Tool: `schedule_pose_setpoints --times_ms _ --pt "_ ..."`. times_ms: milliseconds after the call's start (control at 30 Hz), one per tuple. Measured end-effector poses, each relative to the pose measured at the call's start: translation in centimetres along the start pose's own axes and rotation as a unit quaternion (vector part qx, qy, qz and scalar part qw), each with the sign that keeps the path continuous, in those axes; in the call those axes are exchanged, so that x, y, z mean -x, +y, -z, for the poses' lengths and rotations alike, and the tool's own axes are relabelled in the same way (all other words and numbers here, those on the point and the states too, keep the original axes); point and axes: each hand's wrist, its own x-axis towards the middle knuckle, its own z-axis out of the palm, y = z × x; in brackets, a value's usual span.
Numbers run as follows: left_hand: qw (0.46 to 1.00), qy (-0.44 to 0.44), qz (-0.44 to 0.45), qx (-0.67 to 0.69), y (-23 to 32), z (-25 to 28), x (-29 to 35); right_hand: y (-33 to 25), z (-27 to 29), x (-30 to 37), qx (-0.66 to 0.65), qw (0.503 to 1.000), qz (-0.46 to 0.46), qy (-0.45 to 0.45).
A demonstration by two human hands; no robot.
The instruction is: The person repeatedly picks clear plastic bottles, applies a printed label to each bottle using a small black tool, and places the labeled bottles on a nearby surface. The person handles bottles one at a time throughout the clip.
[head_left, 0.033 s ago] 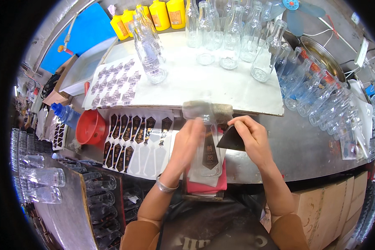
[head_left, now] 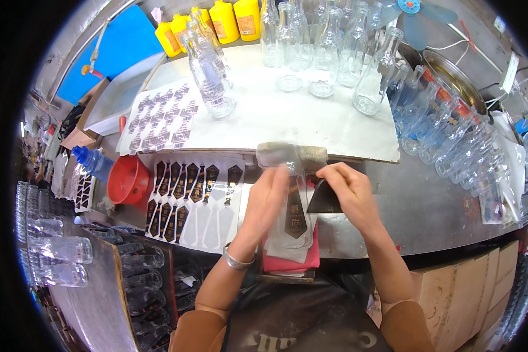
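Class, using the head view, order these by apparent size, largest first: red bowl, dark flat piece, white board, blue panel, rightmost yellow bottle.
1. White board
2. Blue panel
3. Red bowl
Unranked: dark flat piece and rightmost yellow bottle look too alike.

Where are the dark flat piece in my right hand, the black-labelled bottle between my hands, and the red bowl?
Dark flat piece [head_left: 326, 199]: head view, middle of its face.
Black-labelled bottle [head_left: 295, 217]: head view, on its labelled side.
Red bowl [head_left: 127, 182]: head view, on its wall.

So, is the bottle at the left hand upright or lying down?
Lying down: the bottle has its neck pointing forward and its dark label facing up.
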Motion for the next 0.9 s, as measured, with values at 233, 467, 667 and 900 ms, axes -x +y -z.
schedule_pose_setpoints --times_ms 233,467,667,900 --pt "0.995 0.032 -0.018 0.088 -1.4 -1.9 -0.2 0.7 -2.4 -2.4 0.118 0.987 -0.062 -0.088" --pt "0.985 -0.023 0.067 0.156 -1.7 -0.6 -0.7 1.8 -2.3 -2.8 0.071 0.988 -0.078 -0.115" --pt "0.995 -0.025 0.044 0.09 -0.5 -0.8 -0.9 1.6 -1.9 -2.9 0.04 0.986 -0.095 -0.134" --pt "0.983 -0.054 0.085 0.151 -1.6 -0.4 -1.4 1.4 -1.4 -1.8 0.009 0.991 -0.09 -0.099"
